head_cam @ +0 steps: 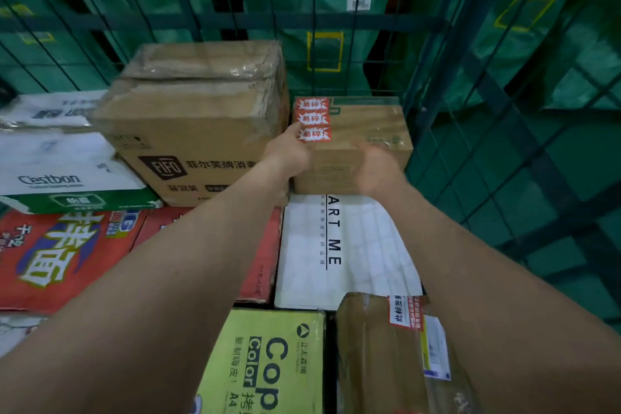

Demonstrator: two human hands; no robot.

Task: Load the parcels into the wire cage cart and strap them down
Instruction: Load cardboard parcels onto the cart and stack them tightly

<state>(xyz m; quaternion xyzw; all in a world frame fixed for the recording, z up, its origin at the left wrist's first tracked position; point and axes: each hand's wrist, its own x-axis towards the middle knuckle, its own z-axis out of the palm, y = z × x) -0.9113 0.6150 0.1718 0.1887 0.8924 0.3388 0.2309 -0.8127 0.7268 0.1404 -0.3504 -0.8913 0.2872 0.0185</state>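
small carton [366, 124]: left hand [289, 151] fingers lie about straight on its left edge; right hand [378, 168] is blurred, hold cannot be told. it sits on the white box [353, 245] in the wire cage cart's [235, 22] rear corner. risk: fragile stickers [314, 119] present; hard shoving may crush contents.

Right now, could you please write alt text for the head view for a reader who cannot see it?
The left hand and right hand are at a small brown box bearing red stickers, standing between a larger taped carton and the wire cage cart's wall, with other parcels in front.
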